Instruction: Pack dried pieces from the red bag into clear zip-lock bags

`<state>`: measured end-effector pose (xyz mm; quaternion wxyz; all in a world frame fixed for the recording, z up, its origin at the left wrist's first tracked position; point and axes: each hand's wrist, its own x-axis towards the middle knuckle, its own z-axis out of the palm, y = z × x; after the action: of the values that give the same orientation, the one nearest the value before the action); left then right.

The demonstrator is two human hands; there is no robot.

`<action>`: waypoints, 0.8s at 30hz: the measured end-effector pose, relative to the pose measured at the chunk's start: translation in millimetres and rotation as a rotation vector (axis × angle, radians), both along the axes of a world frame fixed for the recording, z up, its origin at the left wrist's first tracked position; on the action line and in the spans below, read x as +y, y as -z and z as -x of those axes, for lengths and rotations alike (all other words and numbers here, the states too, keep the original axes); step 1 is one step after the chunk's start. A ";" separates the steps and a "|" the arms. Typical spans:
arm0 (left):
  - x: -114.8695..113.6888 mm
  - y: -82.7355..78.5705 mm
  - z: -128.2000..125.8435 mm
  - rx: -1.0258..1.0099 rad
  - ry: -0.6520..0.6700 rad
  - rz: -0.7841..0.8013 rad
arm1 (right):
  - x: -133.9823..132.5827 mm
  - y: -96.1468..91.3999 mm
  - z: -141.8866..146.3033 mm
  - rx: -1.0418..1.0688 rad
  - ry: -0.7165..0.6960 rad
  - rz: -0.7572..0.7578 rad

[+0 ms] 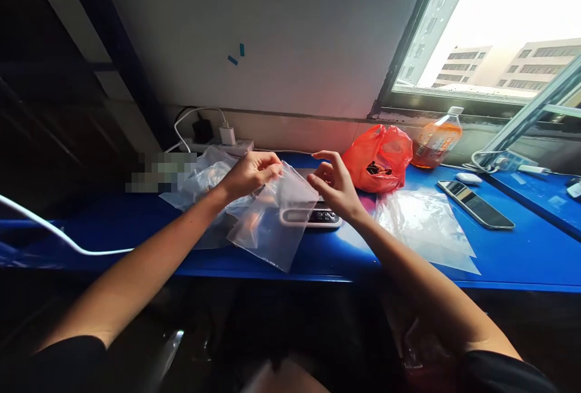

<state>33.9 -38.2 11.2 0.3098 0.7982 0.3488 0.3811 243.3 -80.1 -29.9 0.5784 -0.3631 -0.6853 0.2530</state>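
Observation:
My left hand (256,172) pinches the top corner of a clear plastic bag (276,223), which hangs down over the front of the blue table. Close to the bag's other upper corner is my right hand (333,184), its fingers curved and apart with nothing between them. Behind the bag sits a small digital scale (324,217), partly covered by it; its dark button panel shows below my right hand. More crumpled clear bags (209,178) lie left of my left hand. What they contain cannot be made out.
A red plastic bag (379,160) with dark bits inside stands behind my right hand. Flat clear bags (417,226), a phone (476,204), a white case (468,178) and an orange drink bottle (438,138) are on the right. A power strip (240,147) with a white charger (227,135) lies along the wall.

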 end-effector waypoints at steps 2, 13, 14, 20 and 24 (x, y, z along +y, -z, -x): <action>-4.6 -6.5 -10.9 0.104 0.026 -0.069 | 2.5 0.4 0.3 -0.108 0.126 -0.092; -13.9 0.1 -35.8 0.250 0.033 -0.387 | -1.2 4.5 4.9 -0.110 0.003 -0.087; -13.4 3.4 -36.1 0.232 0.043 -0.396 | -1.9 5.5 6.7 -0.104 0.019 -0.099; -12.8 19.1 -33.3 0.112 0.079 -0.481 | -7.8 7.8 15.1 -0.142 0.089 -0.106; -12.5 25.7 -30.0 0.112 0.140 -0.415 | -9.5 8.6 16.2 -0.167 0.080 -0.059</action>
<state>64.0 -50.7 -14.6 0.1448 0.8870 0.2232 0.3774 227.0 -89.6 -38.5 0.5392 -0.3927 -0.7234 0.1782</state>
